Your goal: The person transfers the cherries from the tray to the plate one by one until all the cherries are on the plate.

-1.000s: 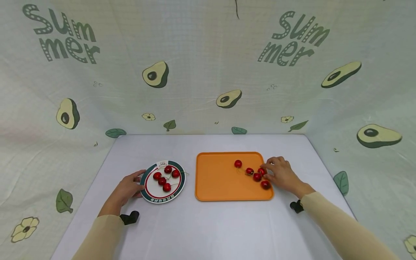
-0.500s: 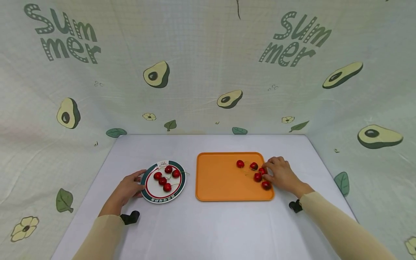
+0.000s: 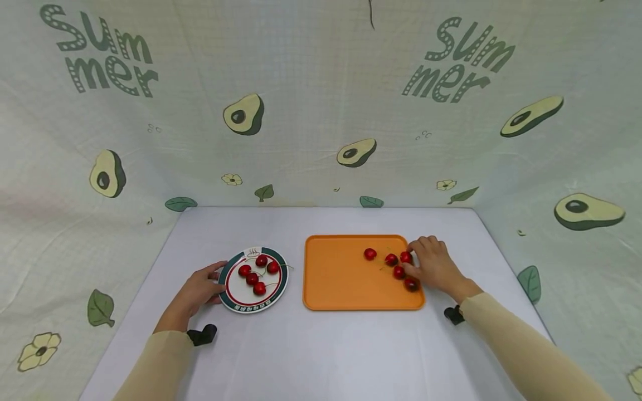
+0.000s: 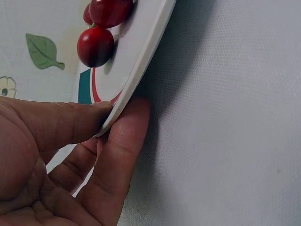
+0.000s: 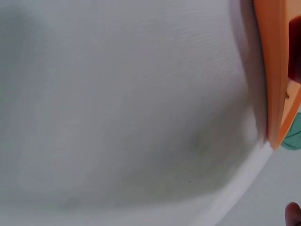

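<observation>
My left hand pinches the near-left rim of a white plate with a green and red border. Several cherries with thin stems lie on this plate; two show clearly in the left wrist view, where the thumb is on top of the rim and a finger beneath it. At the right edge of an orange tray, my right hand has a cherry between thumb and forefinger. The right wrist view hides this hold, showing only a fingertip low on the right.
More cherries lie in the tray's right part, including a cherry set apart and a cherry by the right rim. The white table ends at a printed cloth backdrop. A strip of table separates plate and tray.
My right thumb and forefinger have shifted slightly away from me, and the cherry between them has moved the same way. A neighbouring cherry has been nudged rightward. The left hand keeps its hold.
</observation>
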A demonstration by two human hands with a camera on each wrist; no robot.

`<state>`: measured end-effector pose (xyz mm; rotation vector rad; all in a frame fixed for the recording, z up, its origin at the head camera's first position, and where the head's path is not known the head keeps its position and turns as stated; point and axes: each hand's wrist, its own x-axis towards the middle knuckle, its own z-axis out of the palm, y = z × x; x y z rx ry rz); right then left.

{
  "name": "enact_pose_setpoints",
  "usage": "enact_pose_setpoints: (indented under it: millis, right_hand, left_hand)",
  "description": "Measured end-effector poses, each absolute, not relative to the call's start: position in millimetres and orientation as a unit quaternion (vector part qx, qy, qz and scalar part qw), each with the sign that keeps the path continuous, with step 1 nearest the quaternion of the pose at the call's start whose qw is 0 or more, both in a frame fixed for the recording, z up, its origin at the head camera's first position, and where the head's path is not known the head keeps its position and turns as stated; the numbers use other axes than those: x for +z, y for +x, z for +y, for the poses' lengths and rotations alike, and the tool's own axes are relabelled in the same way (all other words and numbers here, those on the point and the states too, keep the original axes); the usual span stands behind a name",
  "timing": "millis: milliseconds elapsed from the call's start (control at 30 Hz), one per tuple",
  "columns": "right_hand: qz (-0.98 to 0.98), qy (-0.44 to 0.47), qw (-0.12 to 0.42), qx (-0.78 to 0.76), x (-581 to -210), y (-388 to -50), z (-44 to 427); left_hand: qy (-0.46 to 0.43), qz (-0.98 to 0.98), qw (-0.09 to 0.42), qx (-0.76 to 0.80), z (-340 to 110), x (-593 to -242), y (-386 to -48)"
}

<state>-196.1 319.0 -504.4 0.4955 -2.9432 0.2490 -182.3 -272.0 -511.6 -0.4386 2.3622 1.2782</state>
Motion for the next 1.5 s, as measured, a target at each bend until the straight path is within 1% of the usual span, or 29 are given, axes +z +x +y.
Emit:
enact_pose_setpoints:
  millis: [200, 400, 800, 1067, 1333, 1500]
  right_hand:
    - [-0.979, 0.172, 0.078, 0.072, -499.7, -199.6, 306.1]
    - [-0.972, 0.202, 0.097, 0.072, -496.1, -205.6, 284.4]
    - [-0.939, 0.294, 0.159, 0.081, -493.7, -218.1, 209.6]
    - [-0.929, 0.337, 0.136, 0.072, -487.2, -218.0, 149.9]
    - [-0.906, 0.394, 0.148, 0.044, -489.9, -216.4, 93.4]
    - [-0.906, 0.406, 0.118, 0.03, -487.3, -212.1, 63.8]
  left_hand:
    - [-0.16, 0.851, 0.204, 0.456, -271.3, -512.1, -182.3]
    - [-0.157, 0.853, 0.2, 0.456, -271.1, -510.3, -180.6]
    - [-0.159, 0.853, 0.198, 0.456, -270.3, -511.4, -180.6]
    - [-0.158, 0.851, 0.201, 0.46, -269.7, -512.0, -181.4]
    - [-0.161, 0.849, 0.202, 0.461, -269.8, -511.7, -181.7]
    - [-0.161, 0.849, 0.198, 0.462, -269.0, -511.5, -181.2]
